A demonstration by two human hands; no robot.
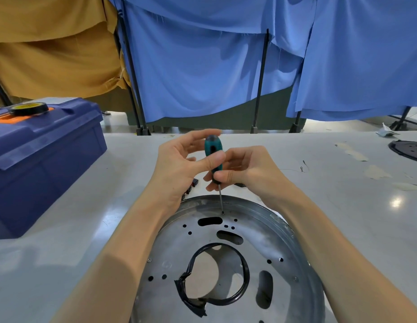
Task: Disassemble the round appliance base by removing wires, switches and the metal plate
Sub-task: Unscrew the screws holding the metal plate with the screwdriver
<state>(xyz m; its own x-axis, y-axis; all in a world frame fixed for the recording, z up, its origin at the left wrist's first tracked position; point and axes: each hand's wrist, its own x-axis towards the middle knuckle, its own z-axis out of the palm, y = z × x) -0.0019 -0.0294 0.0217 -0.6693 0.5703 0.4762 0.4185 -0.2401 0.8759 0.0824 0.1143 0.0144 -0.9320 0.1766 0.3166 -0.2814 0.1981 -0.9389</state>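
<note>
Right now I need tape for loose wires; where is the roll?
In the head view, the roll lies flat at far left, on the orange-topped lid of the blue toolbox.

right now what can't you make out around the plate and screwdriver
All in the head view:
- Screwdriver tip: too small to tell whether it sits in a screw.
- Plate: near side cut off by the bottom edge, left side under the left forearm.
- Small dark parts: mostly behind the left hand.
- Dark disc: cut off by the right edge.
</note>
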